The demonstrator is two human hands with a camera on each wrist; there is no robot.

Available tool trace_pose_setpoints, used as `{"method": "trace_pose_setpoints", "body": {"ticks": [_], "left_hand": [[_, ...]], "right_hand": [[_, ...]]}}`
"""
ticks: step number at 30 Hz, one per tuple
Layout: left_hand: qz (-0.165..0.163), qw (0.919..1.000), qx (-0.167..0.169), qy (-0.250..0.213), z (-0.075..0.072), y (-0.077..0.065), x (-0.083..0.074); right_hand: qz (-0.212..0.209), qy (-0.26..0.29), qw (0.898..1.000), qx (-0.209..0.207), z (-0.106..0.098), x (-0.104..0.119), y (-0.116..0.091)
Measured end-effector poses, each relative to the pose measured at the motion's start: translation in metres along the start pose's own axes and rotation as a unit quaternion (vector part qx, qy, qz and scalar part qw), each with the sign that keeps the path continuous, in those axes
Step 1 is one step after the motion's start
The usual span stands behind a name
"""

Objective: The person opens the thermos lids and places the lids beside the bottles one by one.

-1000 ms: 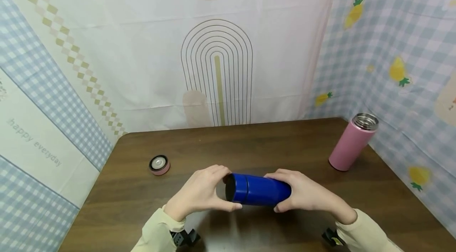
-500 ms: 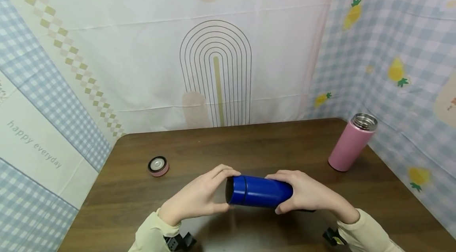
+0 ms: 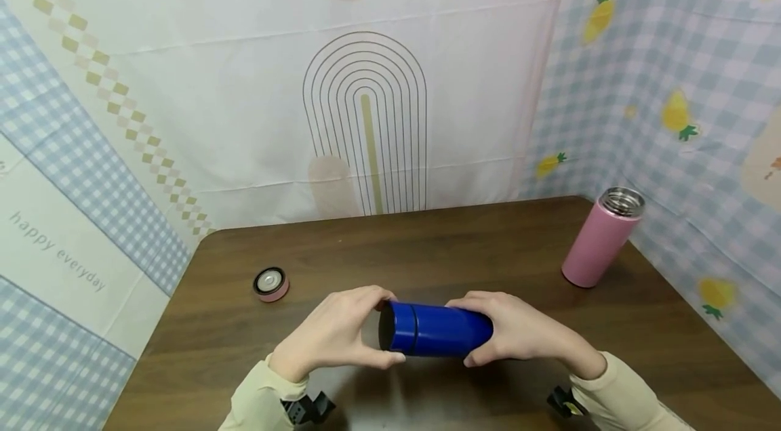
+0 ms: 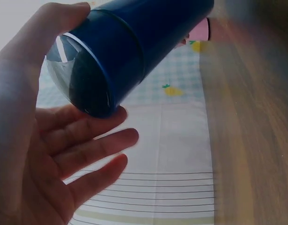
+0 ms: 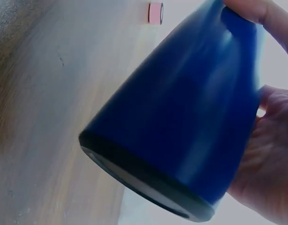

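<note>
Head view: at lower centre, the right hand [image 3: 518, 328] clasps the sideways blue bottle [image 3: 448, 332]; the left hand [image 3: 335, 335] pinches its cap [image 3: 404, 329] (some fingers splayed free). Pink bottle [image 3: 599, 244] right, pink lid [image 3: 271, 284] left.

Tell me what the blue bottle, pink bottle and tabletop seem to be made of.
Blue bottle: probably coated metal, smooth and glossy, given its bright highlights; plastic isn't ruled out.
Pink bottle: likely metal, from the shiny silver mouth; its pink body looks painted.
Tabletop: wood or printed laminate, judging by the brown grain.
</note>
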State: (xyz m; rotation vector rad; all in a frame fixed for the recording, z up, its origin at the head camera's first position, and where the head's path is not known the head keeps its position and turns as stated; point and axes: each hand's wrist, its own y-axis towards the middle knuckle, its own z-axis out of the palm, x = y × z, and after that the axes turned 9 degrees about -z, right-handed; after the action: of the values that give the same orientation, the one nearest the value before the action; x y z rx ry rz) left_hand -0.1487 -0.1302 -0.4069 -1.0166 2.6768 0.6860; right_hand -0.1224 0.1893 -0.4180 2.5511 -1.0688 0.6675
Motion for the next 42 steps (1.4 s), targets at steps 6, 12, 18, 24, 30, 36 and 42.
{"method": "trace_pose_setpoints", "body": {"ticks": [6, 12, 18, 24, 30, 36, 42], "left_hand": [[-0.07, 0.9971, 0.03, 0.006, -0.002, 0.002, -0.003], [-0.129, 0.9878, 0.088, 0.0, -0.006, 0.004, -0.005], [-0.101, 0.9909, 0.081, -0.036, -0.01, -0.001, -0.007], [0.015, 0.9991, 0.038, -0.01, -0.008, -0.004, -0.006], [0.041, 0.9986, 0.007, 0.031, -0.008, -0.005, -0.004], [0.042, 0.997, -0.009, 0.064, -0.009, -0.003, -0.002], [0.014, 0.9958, -0.008, 0.09, -0.01, -0.003, -0.003]], "right_hand": [[0.009, -0.042, 0.999, -0.007, 0.001, 0.005, 0.004], [0.001, -0.069, 0.997, -0.017, 0.0, 0.006, 0.006], [-0.002, -0.082, 0.996, -0.032, -0.003, 0.003, 0.006], [-0.001, -0.05, 0.998, -0.022, -0.003, 0.001, 0.005], [0.0, -0.026, 1.0, -0.014, 0.0, 0.001, 0.005], [0.004, -0.032, 0.999, -0.013, 0.0, 0.0, 0.005], [0.001, -0.045, 0.999, -0.015, 0.003, 0.0, 0.003]]}}
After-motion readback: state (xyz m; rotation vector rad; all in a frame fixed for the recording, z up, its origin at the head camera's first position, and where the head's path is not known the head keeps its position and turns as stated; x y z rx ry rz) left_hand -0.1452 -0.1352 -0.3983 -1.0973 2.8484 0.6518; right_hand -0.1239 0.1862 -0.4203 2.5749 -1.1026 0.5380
